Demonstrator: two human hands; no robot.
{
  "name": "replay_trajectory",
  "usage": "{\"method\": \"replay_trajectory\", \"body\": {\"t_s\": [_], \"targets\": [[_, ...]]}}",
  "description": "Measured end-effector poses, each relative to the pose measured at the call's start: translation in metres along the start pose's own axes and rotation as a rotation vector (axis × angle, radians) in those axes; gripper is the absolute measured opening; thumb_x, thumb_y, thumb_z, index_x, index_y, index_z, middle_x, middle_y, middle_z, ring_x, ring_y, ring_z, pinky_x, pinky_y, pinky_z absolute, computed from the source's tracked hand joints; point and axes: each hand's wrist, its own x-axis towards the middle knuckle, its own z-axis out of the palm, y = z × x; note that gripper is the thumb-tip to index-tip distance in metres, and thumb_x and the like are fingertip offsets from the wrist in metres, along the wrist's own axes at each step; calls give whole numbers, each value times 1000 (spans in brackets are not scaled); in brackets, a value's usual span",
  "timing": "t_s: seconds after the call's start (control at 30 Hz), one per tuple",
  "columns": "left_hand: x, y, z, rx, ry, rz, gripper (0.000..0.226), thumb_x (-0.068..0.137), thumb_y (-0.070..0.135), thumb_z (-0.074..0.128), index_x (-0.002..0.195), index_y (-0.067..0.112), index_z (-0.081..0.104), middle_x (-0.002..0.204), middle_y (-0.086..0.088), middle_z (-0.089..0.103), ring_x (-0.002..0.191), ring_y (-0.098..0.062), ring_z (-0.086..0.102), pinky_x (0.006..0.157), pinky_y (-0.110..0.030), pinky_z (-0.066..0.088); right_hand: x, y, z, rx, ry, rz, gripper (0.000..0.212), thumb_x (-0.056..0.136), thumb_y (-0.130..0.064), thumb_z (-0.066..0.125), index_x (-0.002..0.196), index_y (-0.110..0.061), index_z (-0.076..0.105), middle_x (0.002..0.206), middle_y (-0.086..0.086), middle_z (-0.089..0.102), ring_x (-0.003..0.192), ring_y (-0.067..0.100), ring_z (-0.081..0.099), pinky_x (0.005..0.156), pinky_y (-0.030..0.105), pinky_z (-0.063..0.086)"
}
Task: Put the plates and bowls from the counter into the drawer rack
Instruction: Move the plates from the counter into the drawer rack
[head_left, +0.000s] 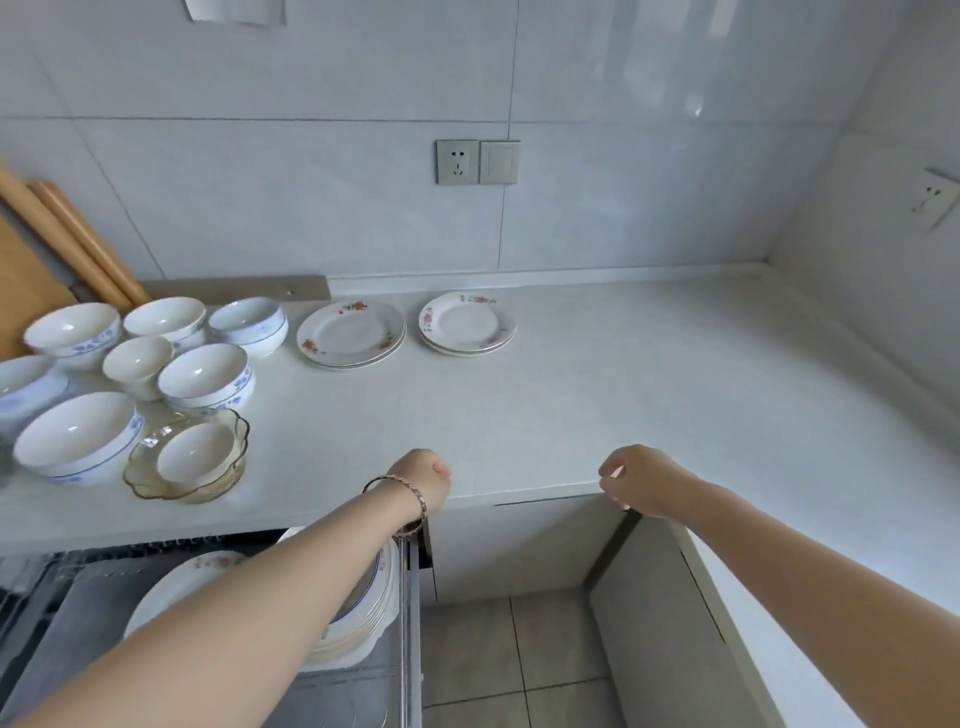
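Head view: at left we see the bowls (78, 441) crowded rim to rim, so lifting one could knock its neighbour; a small bowl sits in a glass dish (228, 470) near the edge (likeliest to slide off, we think). Two plate stacks (350, 332) wait further back. Below, the drawer rack (410, 639) stands open, plates already inside. Our left hand (421, 480) is clenched and empty, our right hand (639, 480) curled, holding nothing. The counter (649, 395) is pale; wooden boards (21, 280) lean left, a socket (457, 162) sits mid-wall

No readable text — no labels, brands, numbers.
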Motion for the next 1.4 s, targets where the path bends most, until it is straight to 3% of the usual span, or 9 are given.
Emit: {"method": "replay_trajectory", "body": {"t_s": [0.3,0.43,0.67,0.73,0.8,0.9,1.07,1.2,1.4], "targets": [[74,22,-40,-107,52,-105,13,89,8,38,88,11,51,89,-10,54,81,-23,49,68,-26,37,86,-19,-43,-53,-32,-59,31,92,-22,45,118,-15,60,99,2,56,91,16,49,79,24,38],[119,35,-53,-158,64,-140,18,86,4,38,76,13,51,85,-14,57,77,-24,52,56,-22,34,139,-28,-71,-117,-46,-37,32,92,-20,44,119,-15,58,111,5,61,97,21,56,84,27,42],[202,56,-43,-207,58,-200,35,85,-4,39,59,20,35,83,-12,47,81,-23,52,67,-26,34,246,-43,-91,-133,-66,-69,32,92,-22,43,120,-18,57,122,6,62,105,23,59,85,28,44],[231,60,-38,-314,75,-243,32,85,-4,39,64,20,40,87,-12,44,83,-27,61,58,-25,30,285,-46,-91,-131,-80,-92,33,91,-23,43,121,-18,57,121,7,63,109,24,60,90,30,45],[262,66,-31,-448,113,-298,23,88,-1,40,100,12,55,102,-17,51,84,-28,61,58,-24,35,329,-49,-91,-142,-92,-114,36,92,-24,43,126,-18,53,122,8,63,113,23,59,91,30,45],[310,72,-20,-599,158,-412,46,89,2,43,134,8,37,105,-15,53,81,-25,58,60,-25,40,398,-56,-91,-141,-114,-115,42,95,-29,40,136,-19,43,127,9,60,118,23,55,94,30,43],[384,68,-11,-630,255,-591,60,79,12,58,134,6,34,110,-16,58,99,-32,62,79,-38,51,495,-70,-84,-97,-123,-118,50,97,-34,36,143,-15,31,128,11,58,119,27,54,96,35,44],[421,66,-12,-797,312,-635,34,83,10,58,114,-3,50,100,-15,56,78,-26,58,60,-29,49,548,-84,-71,98,-203,-98,55,96,-38,35,145,-14,26,123,18,61,112,33,59,97,41,47],[440,61,-9,-1027,433,-631,25,86,-5,54,110,2,49,112,-16,53,99,-32,52,76,-43,52,572,-90,-51,198,-209,-186,39,94,-22,40,130,-6,44,111,18,62,93,29,58,87,42,49]]}}
